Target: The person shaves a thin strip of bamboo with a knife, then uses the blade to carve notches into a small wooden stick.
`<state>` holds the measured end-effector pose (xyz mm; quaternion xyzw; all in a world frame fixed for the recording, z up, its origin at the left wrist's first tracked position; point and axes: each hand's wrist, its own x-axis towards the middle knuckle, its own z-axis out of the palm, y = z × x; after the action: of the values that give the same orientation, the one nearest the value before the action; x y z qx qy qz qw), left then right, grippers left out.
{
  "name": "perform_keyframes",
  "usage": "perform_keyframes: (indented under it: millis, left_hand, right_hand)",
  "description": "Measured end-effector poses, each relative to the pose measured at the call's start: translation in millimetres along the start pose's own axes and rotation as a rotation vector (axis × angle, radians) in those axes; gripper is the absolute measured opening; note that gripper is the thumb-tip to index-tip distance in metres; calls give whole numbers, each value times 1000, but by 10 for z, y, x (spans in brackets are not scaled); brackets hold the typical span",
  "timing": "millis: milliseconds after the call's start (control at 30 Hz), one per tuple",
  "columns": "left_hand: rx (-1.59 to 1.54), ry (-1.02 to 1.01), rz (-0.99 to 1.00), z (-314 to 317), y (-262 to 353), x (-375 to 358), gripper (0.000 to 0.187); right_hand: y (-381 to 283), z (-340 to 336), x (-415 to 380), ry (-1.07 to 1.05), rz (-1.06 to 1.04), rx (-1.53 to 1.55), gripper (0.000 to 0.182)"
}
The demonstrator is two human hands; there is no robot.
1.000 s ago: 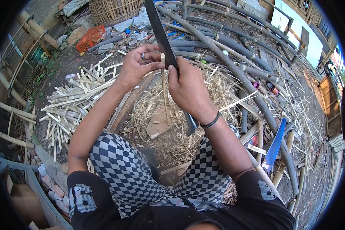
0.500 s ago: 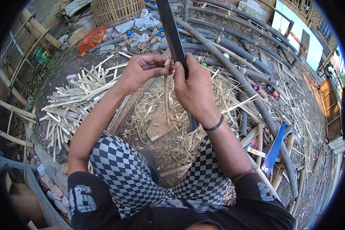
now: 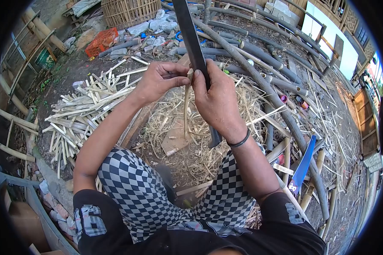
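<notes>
Strip of pale wood (image 3: 186, 108) runs lengthwise down from the left hand (image 3: 156, 83), whose grip pinches its top; just beside, the right hand (image 3: 218, 100) clasps a long knife (image 3: 189, 34).

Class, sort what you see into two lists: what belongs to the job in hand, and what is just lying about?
In the job:
- long blade, in the right hand
- thin strip, at the left hand's fingertips
- probably the curly shavings and piled strips

Lying about:
- blue saw
- orange crate
- woven basket
</notes>
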<state>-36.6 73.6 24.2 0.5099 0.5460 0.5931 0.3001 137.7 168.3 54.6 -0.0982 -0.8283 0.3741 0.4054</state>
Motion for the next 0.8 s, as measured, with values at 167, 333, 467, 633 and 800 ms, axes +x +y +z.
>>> perform_keyframes:
  millis: [167,333,467,633,800]
  left_hand:
    - [26,-21,-20,35,-53,-1,31]
    - [258,-1,85,100,50,-51,28]
    - [381,-19,158,85,44,-86,25]
    - [388,-2,159,96,111,-131,24]
    - [443,-5,228,94,69,-143,23]
  right_hand:
    - [-20,-25,-9,-51,31,-5,23]
    - [-39,-36,-23,-48,0,-27,32]
    - [-30,-24,-45,-83,17,-58,39]
    - [-64,-36,-67,-104,-27,-29,44]
    - [-55,-15,-82,-130,29,-97,46]
